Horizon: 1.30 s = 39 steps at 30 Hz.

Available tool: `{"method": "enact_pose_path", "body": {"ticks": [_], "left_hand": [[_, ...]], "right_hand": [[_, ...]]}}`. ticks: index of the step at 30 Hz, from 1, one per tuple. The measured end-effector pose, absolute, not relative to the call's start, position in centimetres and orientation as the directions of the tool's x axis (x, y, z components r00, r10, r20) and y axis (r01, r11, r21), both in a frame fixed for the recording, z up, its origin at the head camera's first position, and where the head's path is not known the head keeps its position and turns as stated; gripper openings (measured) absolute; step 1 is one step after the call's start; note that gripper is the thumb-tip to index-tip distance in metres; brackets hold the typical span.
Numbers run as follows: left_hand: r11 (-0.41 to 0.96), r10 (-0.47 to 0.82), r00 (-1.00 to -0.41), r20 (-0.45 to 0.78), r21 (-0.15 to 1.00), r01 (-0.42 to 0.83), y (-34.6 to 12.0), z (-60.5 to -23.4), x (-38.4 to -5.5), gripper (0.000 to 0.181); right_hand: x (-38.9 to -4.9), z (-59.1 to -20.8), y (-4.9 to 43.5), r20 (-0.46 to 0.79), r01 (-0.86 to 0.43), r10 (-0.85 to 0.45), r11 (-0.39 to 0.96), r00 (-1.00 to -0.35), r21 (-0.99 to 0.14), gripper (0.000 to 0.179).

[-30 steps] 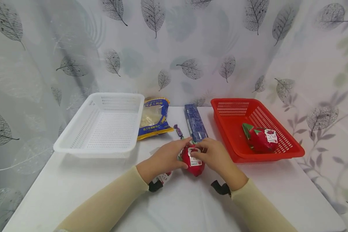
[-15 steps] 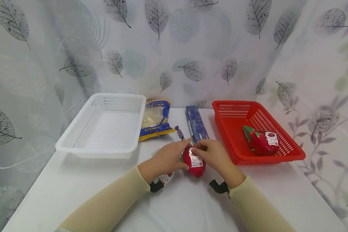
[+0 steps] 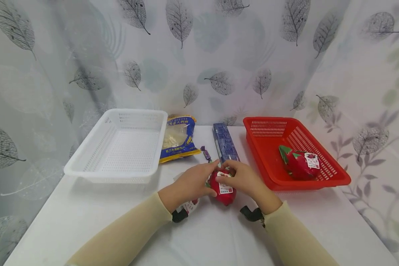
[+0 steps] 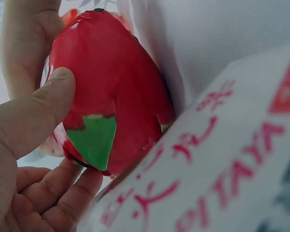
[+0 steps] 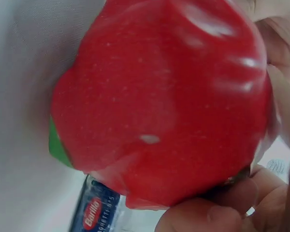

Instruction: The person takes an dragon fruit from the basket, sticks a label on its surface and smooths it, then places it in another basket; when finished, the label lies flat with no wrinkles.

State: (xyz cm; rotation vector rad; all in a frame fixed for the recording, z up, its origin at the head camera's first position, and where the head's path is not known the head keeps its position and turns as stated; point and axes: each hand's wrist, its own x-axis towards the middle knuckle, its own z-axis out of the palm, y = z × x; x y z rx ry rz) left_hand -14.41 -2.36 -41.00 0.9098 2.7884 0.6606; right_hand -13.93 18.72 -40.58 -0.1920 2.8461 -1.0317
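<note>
Both hands are on a red dragon fruit (image 3: 227, 199) with green leaf tips and a white label (image 3: 225, 189), in the middle of the table. My left hand (image 3: 194, 181) grips its left side; in the left wrist view the thumb lies on the red skin (image 4: 111, 63) and fingers curl beneath. From the right, my right hand (image 3: 247, 181) holds the fruit, its thumb on the label and its fingers bent round the far end. Much of that end is hidden by the hands. Under the left wrist lies a white piece printed PITAYA (image 4: 232, 159), partly covered.
A white basket (image 3: 109, 173) stands at the left, and a red basket (image 3: 269, 173) with another labelled dragon fruit (image 3: 299, 164) at the right. Between them lie a blue-and-yellow pasta bag (image 3: 179, 138), a purple-wrapped candy (image 3: 205, 153) and a blue spaghetti box (image 3: 225, 142).
The right thumb has shifted slightly over the label. Both hands keep hold of the dragon fruit in nearly the same place, and the head view has tilted a little.
</note>
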Motion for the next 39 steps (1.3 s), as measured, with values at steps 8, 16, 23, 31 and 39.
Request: {"method": "enact_pose_path", "body": {"ticks": [8, 16, 23, 31, 39], "left_hand": [[0.715, 0.592, -0.806, 0.021, 0.448, 0.537, -2.4, -41.0, -14.4, 0.109], [0.712, 0.605, -0.795, 0.043, 0.418, 0.564, -2.4, -41.2, -14.5, 0.110], [0.711, 0.599, -0.800, 0.033, 0.436, 0.551, -2.3, -41.3, -14.4, 0.110], [0.704, 0.603, -0.797, 0.034, 0.446, 0.552, -2.4, -41.4, -14.4, 0.110], [0.713, 0.598, -0.801, 0.021, 0.444, 0.543, -2.3, -41.3, -14.6, 0.109]], "right_hand": [[-13.5, -40.5, 18.8, -0.069, -0.124, -0.217, 0.759, -0.974, -0.639, 0.052], [-13.6, -40.4, 18.8, -0.069, -0.145, -0.249, 0.743, -0.966, -0.654, 0.055], [-13.4, -41.0, 18.8, -0.038, -0.115, -0.185, 0.742, -0.982, -0.660, 0.034], [-13.6, -41.4, 18.9, -0.046, -0.060, -0.136, 0.684, -0.990, -0.727, 0.015], [-14.1, -41.4, 19.3, -0.042, -0.084, -0.172, 0.663, -0.984, -0.744, 0.017]]}}
